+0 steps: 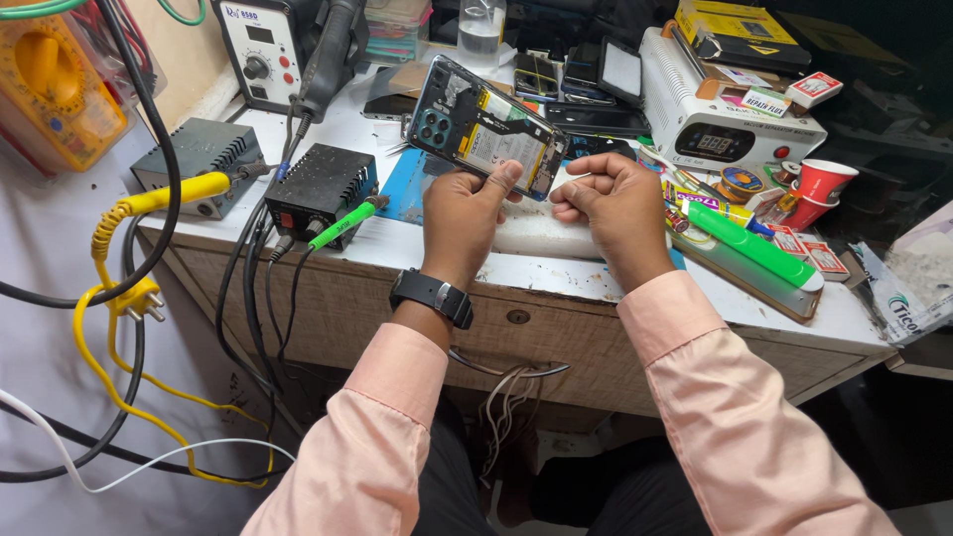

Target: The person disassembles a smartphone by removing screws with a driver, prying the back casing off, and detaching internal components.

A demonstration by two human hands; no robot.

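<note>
Left hand (462, 213) fingers gripping opened phone (486, 129), lower edge hidden; right hand (617, 203) fisted, contents unclear

We count one opened phone (486, 129), back cover off, with everything else placed around it. Left of it sit two small black boxes (323, 184) (199, 159) — and one yellow multimeter (55, 84) farther left. Right of it stand two red paper cups (822, 184), one green-capped tube (749, 243) and one white machine (720, 114).
</note>
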